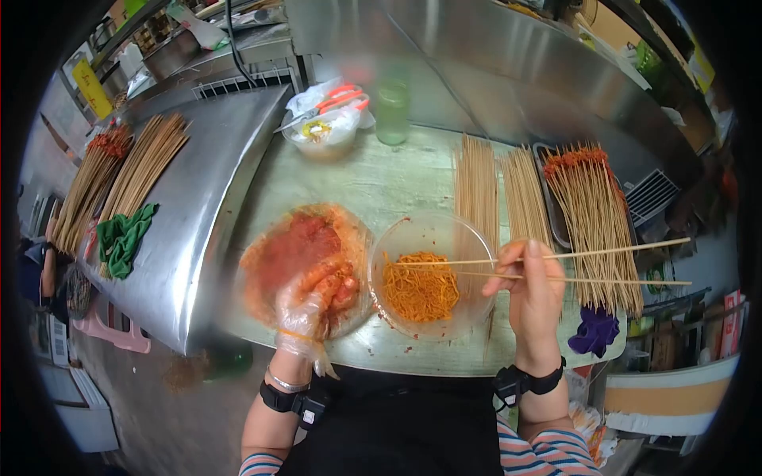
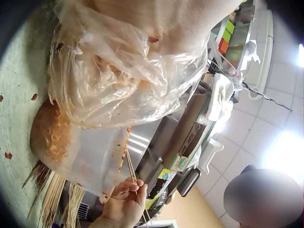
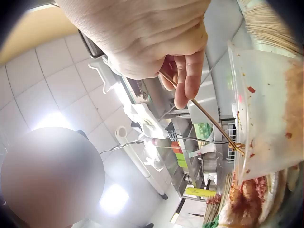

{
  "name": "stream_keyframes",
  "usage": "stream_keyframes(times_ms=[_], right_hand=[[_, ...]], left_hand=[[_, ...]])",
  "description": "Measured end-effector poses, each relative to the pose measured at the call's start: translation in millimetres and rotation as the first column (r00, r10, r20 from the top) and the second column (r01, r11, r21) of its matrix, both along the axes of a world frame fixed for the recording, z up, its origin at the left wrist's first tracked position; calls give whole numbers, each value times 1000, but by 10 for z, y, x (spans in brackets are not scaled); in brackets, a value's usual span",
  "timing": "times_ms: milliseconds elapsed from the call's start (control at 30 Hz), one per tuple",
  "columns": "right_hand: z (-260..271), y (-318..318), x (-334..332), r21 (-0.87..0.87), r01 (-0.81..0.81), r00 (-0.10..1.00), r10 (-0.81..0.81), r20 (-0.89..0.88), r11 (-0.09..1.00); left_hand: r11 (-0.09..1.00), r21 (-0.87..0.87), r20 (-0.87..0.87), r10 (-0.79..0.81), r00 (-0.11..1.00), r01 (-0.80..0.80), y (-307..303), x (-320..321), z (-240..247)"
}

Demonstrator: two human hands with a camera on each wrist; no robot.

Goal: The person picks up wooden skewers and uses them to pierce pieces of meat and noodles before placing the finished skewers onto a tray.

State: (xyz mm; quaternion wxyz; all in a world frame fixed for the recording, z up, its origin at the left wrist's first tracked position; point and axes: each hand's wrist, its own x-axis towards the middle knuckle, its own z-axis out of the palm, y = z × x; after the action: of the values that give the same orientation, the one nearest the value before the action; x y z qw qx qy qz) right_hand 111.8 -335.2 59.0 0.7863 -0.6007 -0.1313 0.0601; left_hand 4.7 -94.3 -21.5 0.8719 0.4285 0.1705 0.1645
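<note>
My right hand [image 1: 530, 289] grips a pair of long wooden chopsticks [image 1: 619, 248] near their middle. Their tips reach over a clear round plastic tub [image 1: 475, 305], where orange shredded food [image 1: 421, 297] lies; orange bits cling to the tips in the wrist views. My left hand [image 1: 302, 305] wears a clear plastic glove with a band at the wrist. It is down in a basin [image 1: 252, 289] of red-sauced food [image 1: 294, 250], its fingers smeared red and lumps of food beside them. I cannot tell whether those fingers close around any of it.
Bundles of bare bamboo skewers [image 1: 476, 182] lie right of the tub. Beyond them, a tray of skewers with red-coated ends [image 1: 591, 222] sits above a purple cloth [image 1: 594, 332]. Orange-handled scissors [image 1: 337, 99] rest on a bowl at the back, near a green glass [image 1: 392, 115].
</note>
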Motion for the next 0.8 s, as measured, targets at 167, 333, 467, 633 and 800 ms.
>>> stream_keyframes(times_ms=[167,333,467,633,800], right_hand=[[109,15,-47,-9,-37,988,38,150,999],[308,29,-179,-191,-146,917,206,343,971],[379,85,-256,-311,-178,818,316,481,934],[390,148,-289,-340,-232,772,385,505,911],[267,166,-328,-223,-277,867,343,362,935]], left_hand=[[996,58,40,-67,997,64,2,-61,159],[993,80,-91,-80,993,88,8,-74,258],[988,59,-100,-139,985,145,2,-114,306],[986,21,-8,-163,987,163,-48,-151,302],[979,48,-60,-196,979,199,-53,-194,378]])
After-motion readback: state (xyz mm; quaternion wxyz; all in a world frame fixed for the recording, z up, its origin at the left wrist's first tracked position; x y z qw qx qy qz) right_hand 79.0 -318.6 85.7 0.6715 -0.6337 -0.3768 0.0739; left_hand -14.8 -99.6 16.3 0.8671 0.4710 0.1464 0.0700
